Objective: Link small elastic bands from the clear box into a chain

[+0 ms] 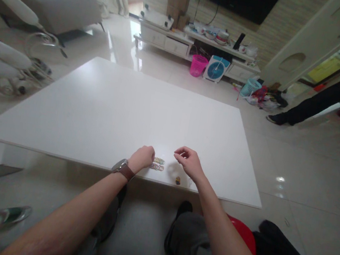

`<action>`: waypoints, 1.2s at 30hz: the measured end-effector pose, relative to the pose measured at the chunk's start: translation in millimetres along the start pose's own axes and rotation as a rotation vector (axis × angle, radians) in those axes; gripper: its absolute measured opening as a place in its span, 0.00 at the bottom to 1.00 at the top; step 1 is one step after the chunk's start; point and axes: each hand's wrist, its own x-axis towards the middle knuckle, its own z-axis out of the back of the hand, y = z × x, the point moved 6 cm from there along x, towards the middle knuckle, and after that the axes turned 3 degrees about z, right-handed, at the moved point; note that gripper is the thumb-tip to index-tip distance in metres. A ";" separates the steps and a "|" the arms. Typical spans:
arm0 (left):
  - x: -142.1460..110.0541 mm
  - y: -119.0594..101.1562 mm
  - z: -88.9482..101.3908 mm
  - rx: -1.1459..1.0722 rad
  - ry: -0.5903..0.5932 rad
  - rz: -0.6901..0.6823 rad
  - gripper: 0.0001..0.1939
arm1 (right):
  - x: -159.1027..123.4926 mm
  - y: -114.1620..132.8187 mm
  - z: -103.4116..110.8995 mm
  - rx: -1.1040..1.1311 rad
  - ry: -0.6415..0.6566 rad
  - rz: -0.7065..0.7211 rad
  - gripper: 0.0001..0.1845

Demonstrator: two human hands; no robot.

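A head-worn camera faces forward and down over the nearby white table (111, 110)

L hand (143, 156) bare, w/ watch (119, 165) at wrist: grey metal-look case, brown strap (127, 172). R hand (190, 163) & both forearms (81, 206) bare. Grey trousers (191, 233), dk shoes (185, 207).

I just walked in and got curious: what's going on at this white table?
A person is working with bare hands at the white table. The left hand is at two short rows of small ring-like things. The right hand is apart from them, its fingers curled; whether either hand holds anything is unclear. A small yellow-and-dark object lies near the table's near edge.
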 end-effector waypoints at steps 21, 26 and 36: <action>-2.4 7.9 3.0 0.063 -0.036 0.028 0.12 | -0.2 0.5 -0.2 -0.010 0.015 -0.010 0.10; -2.7 6.4 3.7 0.083 -0.035 0.028 0.12 | 0.0 0.2 -0.8 -0.023 0.021 -0.006 0.10; -1.4 9.4 8.6 0.092 -0.052 0.049 0.13 | -0.3 1.4 -0.6 -0.027 0.031 -0.005 0.10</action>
